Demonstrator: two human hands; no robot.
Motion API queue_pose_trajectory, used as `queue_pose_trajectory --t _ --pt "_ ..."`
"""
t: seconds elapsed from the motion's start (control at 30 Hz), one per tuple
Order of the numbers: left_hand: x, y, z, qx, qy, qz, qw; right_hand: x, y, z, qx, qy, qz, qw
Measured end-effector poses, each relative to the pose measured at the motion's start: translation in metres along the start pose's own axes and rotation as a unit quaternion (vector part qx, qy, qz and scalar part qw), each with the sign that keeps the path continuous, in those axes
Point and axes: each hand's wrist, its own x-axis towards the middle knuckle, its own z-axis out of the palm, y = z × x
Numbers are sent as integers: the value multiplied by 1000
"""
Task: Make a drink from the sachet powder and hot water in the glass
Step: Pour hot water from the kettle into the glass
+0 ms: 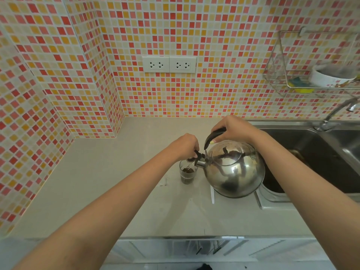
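Observation:
A shiny steel kettle [233, 172] is tilted to the left, its spout over a small clear glass [187, 175] on the grey counter [109, 182]. Dark brown liquid and powder lie in the glass. My right hand [231, 129] grips the kettle's black handle from above. My left hand [186, 146] pinches the black spout cap lever, holding it up just above the glass rim. No sachet is in sight.
A steel sink [311, 152] with a tap [337, 112] lies right of the kettle. A wire rack [288, 78] with a white bowl hangs on the tiled wall. Two wall sockets [169, 64] sit behind. A white strip [212, 194] lies under the kettle.

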Motion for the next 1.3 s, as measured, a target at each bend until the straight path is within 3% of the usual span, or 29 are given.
queue_pose_trajectory --t 0.8,1.3 --pt "0 3 -3 -9 9 5 1000 -3 8 -3 44 10 -9 999" --pt "38 -14 -17 -202 105 -30 973 15 48 -40 100 75 19 992"
